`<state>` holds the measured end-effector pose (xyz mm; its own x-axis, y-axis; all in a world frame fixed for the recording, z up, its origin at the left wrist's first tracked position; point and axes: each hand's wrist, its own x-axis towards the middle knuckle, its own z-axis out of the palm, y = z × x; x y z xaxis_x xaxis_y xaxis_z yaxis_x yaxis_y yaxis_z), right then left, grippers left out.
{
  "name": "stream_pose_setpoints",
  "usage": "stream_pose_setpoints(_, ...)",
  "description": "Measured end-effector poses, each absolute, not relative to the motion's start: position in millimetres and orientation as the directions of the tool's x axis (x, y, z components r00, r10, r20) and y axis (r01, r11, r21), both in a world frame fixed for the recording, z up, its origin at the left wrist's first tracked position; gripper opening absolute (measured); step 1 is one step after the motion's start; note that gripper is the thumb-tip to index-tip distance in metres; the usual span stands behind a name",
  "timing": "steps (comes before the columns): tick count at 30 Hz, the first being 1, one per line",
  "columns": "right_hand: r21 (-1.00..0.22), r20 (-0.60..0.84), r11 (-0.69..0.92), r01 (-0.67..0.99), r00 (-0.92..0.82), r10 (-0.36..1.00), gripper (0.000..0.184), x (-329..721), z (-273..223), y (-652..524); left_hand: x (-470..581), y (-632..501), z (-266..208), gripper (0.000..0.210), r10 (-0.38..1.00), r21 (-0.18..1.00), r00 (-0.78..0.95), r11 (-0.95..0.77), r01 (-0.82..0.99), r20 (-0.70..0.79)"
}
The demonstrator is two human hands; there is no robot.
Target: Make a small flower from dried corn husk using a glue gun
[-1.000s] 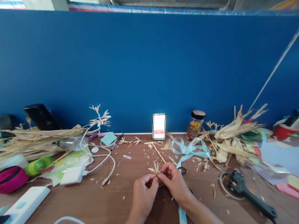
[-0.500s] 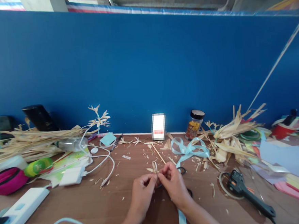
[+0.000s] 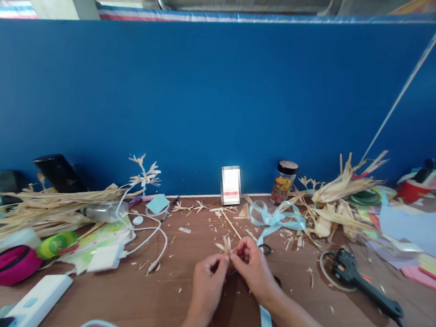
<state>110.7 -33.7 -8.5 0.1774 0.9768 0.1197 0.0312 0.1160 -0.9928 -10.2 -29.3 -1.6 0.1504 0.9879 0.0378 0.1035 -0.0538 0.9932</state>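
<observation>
Between the fingertips of both hands is a small flower of dried corn husk point(image 3: 226, 245), its pale petals pointing up and away from me. My left hand point(image 3: 210, 278) pinches its base from the left, thumb and forefinger closed. From the right my right hand point(image 3: 252, 265) pinches the same base, its fingertips meeting the left ones. A thin wooden stick point(image 3: 230, 222) lies just beyond the hands. Light blue ribbon point(image 3: 277, 219) runs in loops at the right and passes under my right wrist. Black scissor handles point(image 3: 265, 249) show partly beside that hand; the rest is hidden.
A glue gun point(image 3: 361, 283) lies at the right near coloured paper point(image 3: 413, 234). Husk bundles point(image 3: 49, 210) are heaped left, others point(image 3: 340, 200) right. A jar point(image 3: 283, 183) stands at the back. White cables, a power strip point(image 3: 37, 308) and husk scraps are around.
The hands keep their pinch in almost the same spot. The husk petals look slightly more spread and face up more. Otherwise the table looks the same.
</observation>
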Motion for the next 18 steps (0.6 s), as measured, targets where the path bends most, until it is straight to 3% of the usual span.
stream_pose_setpoints(7,-0.992,-0.032,-0.016,-0.124,0.122,0.992,0.020,113.9,-8.6,-31.1,-8.7,-33.0,2.0,0.033,0.982,0.979,0.168,-0.118,0.165,0.090)
stream_pose_setpoints(14,-0.993,-0.032,-0.015,-0.120,0.135,0.990,0.020,114.9,-6.5,-32.0,-7.7,-32.7,-0.4,0.033,0.980,0.986,0.187,-0.098,0.135,0.072)
stream_pose_setpoints(18,-0.998,0.017,0.024,-0.050,0.136,0.991,0.022,116.1,-5.2,-32.6,-8.1,-29.0,-2.8,0.031,0.979,1.000,0.203,0.018,0.021,-0.022)
